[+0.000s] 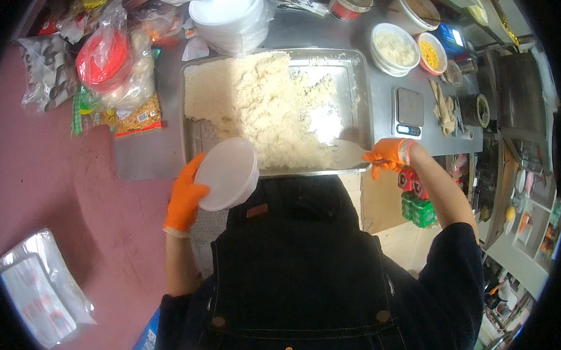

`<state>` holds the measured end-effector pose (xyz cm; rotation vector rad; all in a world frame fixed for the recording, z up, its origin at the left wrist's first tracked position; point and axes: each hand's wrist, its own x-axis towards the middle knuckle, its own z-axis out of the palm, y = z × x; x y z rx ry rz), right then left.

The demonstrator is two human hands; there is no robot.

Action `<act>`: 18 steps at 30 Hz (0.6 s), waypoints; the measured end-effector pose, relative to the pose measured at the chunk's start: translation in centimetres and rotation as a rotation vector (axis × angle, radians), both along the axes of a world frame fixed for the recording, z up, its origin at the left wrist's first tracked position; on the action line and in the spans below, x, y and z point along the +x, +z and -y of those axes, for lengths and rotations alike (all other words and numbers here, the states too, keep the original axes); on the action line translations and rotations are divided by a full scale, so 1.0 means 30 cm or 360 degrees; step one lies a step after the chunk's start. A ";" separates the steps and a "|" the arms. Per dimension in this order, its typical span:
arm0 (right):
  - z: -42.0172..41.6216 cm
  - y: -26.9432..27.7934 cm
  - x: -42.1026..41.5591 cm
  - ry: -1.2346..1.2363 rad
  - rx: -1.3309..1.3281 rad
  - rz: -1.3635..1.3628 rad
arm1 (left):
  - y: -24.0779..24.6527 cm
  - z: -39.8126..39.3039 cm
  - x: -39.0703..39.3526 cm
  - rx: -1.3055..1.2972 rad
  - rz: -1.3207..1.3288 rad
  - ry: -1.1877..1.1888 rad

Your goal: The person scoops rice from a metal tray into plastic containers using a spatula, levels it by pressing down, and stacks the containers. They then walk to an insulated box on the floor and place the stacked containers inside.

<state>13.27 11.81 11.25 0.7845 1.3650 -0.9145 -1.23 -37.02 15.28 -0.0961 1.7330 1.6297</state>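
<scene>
Before me lies a large metal tray (362, 91) holding a thick layer of cooked rice (268, 114), which thins out towards the tray's right side. My left hand (184, 198), in an orange glove, grips a round translucent plastic bowl (226, 175) by its left side, over the tray's near left edge. My right hand (387, 155), gloved alike, is closed around the handle of a pale rice paddle (347, 154). The paddle's toothed blade lies against the rice at the tray's near right corner. Whether the bowl holds anything is unclear.
Stacked plastic bowls (226, 18) stand behind the tray. To the right are a digital scale (408, 111), a tub of white shredded food (394, 49) and a bowl of yellow kernels (431, 53). Bagged goods (111, 65) lie at the left, plastic bags (43, 288) at the lower left.
</scene>
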 end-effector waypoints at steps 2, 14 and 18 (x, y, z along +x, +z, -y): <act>0.030 -0.073 0.067 -0.0126 -0.0170 0.0070 | -0.029 -0.006 -0.014 0.0167 0.0162 0.0000; 0.494 -0.306 0.274 -0.1290 -0.0188 -0.0711 | -0.104 0.042 -0.007 0.0237 0.0711 0.0224; 0.547 -0.623 0.322 -0.0737 0.0463 -0.2231 | -0.105 0.063 -0.025 0.0338 0.0846 0.0259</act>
